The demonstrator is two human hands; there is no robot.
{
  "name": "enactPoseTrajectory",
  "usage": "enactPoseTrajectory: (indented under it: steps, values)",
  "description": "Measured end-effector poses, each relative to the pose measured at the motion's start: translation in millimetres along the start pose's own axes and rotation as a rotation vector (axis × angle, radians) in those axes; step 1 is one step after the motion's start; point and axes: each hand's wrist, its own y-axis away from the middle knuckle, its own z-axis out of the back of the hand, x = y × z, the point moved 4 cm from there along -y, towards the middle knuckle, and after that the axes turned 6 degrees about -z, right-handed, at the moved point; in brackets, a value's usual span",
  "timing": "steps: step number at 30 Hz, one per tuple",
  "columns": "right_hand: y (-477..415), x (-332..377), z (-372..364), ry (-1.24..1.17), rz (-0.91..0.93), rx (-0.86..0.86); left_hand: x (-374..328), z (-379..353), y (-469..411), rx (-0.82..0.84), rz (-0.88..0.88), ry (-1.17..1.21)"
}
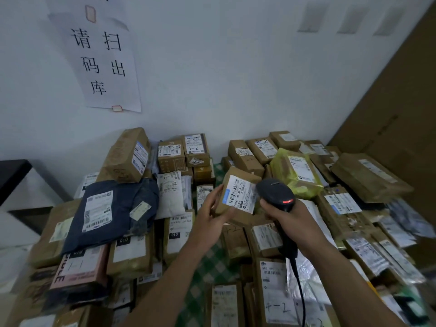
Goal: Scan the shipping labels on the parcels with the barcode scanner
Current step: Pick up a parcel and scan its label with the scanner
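My left hand (pixel 211 214) holds a small brown cardboard parcel (pixel 238 182) up above the pile, gripping its lower left edge. The parcel's white shipping label (pixel 240 193) with a barcode faces me. My right hand (pixel 286 217) grips the handle of a black barcode scanner (pixel 274 191). The scanner's head sits just right of the label, close to it, and a red light glows on its back. Its black cable (pixel 299 286) hangs down along my right forearm.
Several labelled parcels cover the table: brown boxes all round, a dark blue bag (pixel 103 208) at left, a yellow-wrapped parcel (pixel 297 177) behind the scanner, a pink box (pixel 80 267) front left. A green checked cloth (pixel 210 263) shows between them. A large cardboard sheet (pixel 396 114) leans at right.
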Motion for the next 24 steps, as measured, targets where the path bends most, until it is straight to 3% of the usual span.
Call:
enactPoseTrajectory:
  steps: [5, 11, 24]
  values:
    - [13, 9, -4, 0.235, 0.061, 0.105, -6, 27, -28, 0.081, -0.062, -0.317]
    - [15, 3, -15, 0.459, 0.060, 0.147, -10, 43, -54, 0.194, -0.115, -0.498]
    - [15, -7, -21, 0.508, 0.064, 0.188, 5, 56, -58, 0.265, -0.107, -0.573]
